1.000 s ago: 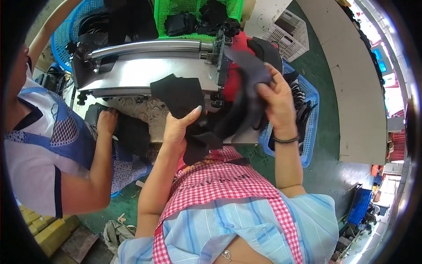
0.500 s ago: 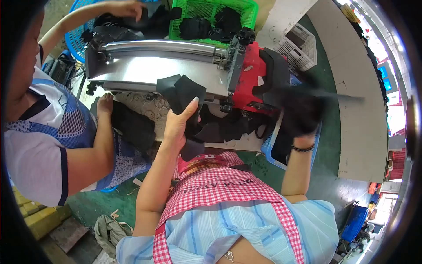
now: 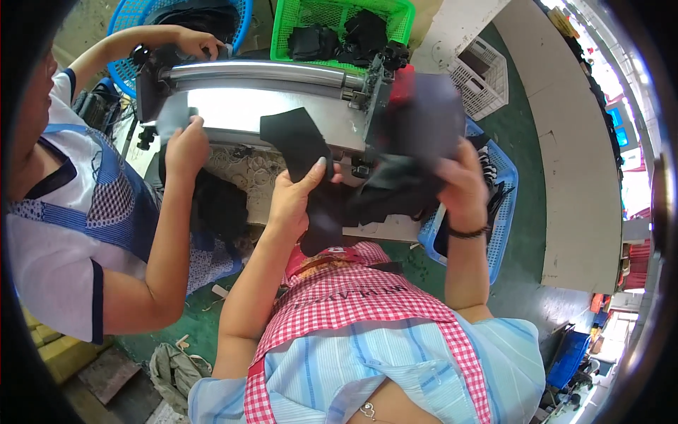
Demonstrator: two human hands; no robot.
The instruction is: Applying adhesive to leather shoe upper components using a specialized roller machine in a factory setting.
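The black piece (image 3: pixel 293 138) is in the person's left grip (image 3: pixel 296 196), tilted up over the near edge of the machine. This grip is clamped: the thumb presses on the front of the piece, and the fingers are behind, their tips showing at its right edge. More dark material hangs below the hand, in front of the apron (image 3: pixel 353 293); whether it is one with the piece cannot be told.

The right grip (image 3: pixel 462 185) is closed on a dark sheet (image 3: pixel 427 116), both blurred. The sheet stands up in front of the red housing (image 3: pixel 402 83). Another dark piece (image 3: pixel 395 187) is just left of that hand; whether the hand holds it cannot be told.

Ahead is the machine, with its shiny roller (image 3: pixel 261 73) above a metal plate (image 3: pixel 226 113), on a pale desk (image 3: pixel 260 201) strewn with scraps. At the left, a co-worker's near grip (image 3: pixel 187 148) is pinched on a blurred grey piece (image 3: pixel 173 116); the far grip (image 3: pixel 201 44) is beside the roller, its hold unclear. Beyond the machine are a green basket (image 3: pixel 282 28) and a blue tub (image 3: pixel 244 25), both with black pieces inside. Right of the desk are a blue basket (image 3: pixel 510 192) and a white crate (image 3: pixel 489 83)
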